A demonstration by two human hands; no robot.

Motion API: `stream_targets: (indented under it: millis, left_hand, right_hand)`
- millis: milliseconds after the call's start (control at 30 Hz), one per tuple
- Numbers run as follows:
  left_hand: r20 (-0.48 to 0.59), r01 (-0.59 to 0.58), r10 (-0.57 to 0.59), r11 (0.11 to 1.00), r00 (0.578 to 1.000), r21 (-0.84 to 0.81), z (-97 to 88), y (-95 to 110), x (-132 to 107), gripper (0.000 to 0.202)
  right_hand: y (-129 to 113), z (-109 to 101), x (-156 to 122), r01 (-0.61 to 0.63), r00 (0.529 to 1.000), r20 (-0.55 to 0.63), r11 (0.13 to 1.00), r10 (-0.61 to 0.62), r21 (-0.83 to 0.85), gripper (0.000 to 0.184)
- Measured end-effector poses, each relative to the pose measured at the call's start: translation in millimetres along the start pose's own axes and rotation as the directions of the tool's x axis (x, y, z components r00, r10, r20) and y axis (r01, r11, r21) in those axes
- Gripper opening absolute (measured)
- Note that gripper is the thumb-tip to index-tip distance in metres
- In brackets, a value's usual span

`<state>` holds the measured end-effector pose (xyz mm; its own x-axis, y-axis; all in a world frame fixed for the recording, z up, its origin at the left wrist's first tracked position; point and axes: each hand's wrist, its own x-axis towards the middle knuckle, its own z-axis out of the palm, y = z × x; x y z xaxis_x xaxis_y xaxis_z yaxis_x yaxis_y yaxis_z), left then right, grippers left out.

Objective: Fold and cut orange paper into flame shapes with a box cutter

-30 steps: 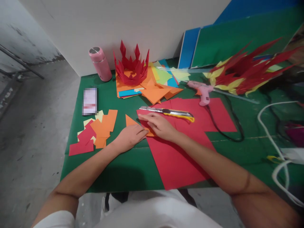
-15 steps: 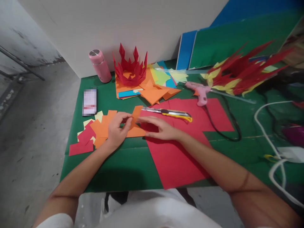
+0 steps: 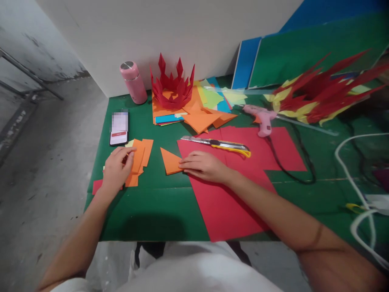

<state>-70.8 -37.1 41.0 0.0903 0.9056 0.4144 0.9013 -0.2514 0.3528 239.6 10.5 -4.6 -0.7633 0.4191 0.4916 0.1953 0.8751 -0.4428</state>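
My left hand [image 3: 117, 167] is over a loose pile of paper pieces at the left, its fingertips closed at the edge of an orange paper strip [image 3: 138, 156]. More orange strips lie under and beside it, and a red piece [image 3: 97, 187] pokes out by the wrist. My right hand [image 3: 204, 166] has its fingers together on the right corner of an orange paper triangle [image 3: 171, 162]; the thumb is hidden. That hand rests above large red paper sheets [image 3: 226, 202]. A yellow utility knife [image 3: 227, 146] lies just beyond it, blade toward the left.
A phone [image 3: 119, 127] and a pink bottle [image 3: 133, 83] are at the left. Behind stand a red paper crown [image 3: 173, 91] and folded orange paper [image 3: 202, 121]. A pink glue gun [image 3: 263, 119], its black cord, a flame-shaped paper piece [image 3: 316, 97] and white cable [image 3: 349, 178] are rightward.
My left hand has moved from the middle to the pile at the left, bringing an orange strip there. My right hand has lowered its fingers onto the orange triangle's corner.
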Motion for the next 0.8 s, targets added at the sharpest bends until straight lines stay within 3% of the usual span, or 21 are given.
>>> stream_targets:
  millis: [67,167,233,300,400,467,533,600,800]
  left_hand:
    - [0.082,0.007,-0.011,0.998,0.997,0.059,3.7,-6.4,-4.8,0.022]
    - [0.057,-0.024,0.012,0.974,0.998,0.225,9.9,-9.8,-6.9,0.025]
    - [0.061,-0.069,0.057,0.974,0.997,0.215,14.2,-6.5,-4.6,0.027]
    - [0.178,-0.179,0.155,0.976,0.972,0.126,18.8,0.0,-1.9,0.031]
    - [0.435,-0.227,0.159,0.968,0.886,0.11,25.0,10.6,-2.6,0.045]
    - [0.495,-0.192,0.091,0.968,0.864,0.159,26.5,16.1,-6.7,0.05]
    - [0.469,-0.152,0.037,0.966,0.882,0.209,24.3,19.8,-11.5,0.05]
    - [0.424,-0.133,0.019,0.962,0.905,0.24,19.2,22.2,-14.0,0.045]
    - [0.32,-0.066,-0.008,0.973,0.947,0.221,8.2,31.4,3.8,0.041]
  right_hand:
    - [0.1,1.6,-1.4,0.008,0.998,-0.057,0.999,-0.011,-0.05,0.02]
    - [-0.7,1.2,-2.0,-0.041,0.989,-0.144,0.994,0.026,-0.102,0.017]
    - [-1.9,-0.7,-1.7,-0.097,0.972,-0.225,0.987,0.067,-0.127,0.014]
    - [-3.2,-2.8,-1.1,-0.191,0.94,-0.308,0.975,0.148,-0.116,0.012]
    - [-4.2,-4.2,0.0,-0.385,0.833,-0.425,0.923,0.355,0.016,0.012]
    - [-3.4,-3.7,0.9,-0.473,0.727,-0.481,0.865,0.491,0.168,0.01]
    - [-1.7,-2.8,1.7,-0.501,0.638,-0.485,0.8,0.598,0.329,0.009]
    - [0.3,-2.2,2.5,-0.5,0.584,-0.441,0.73,0.681,0.465,0.011]
    - [2.1,-4.1,4.8,-0.462,0.513,-0.32,0.57,0.797,0.679,0.023]
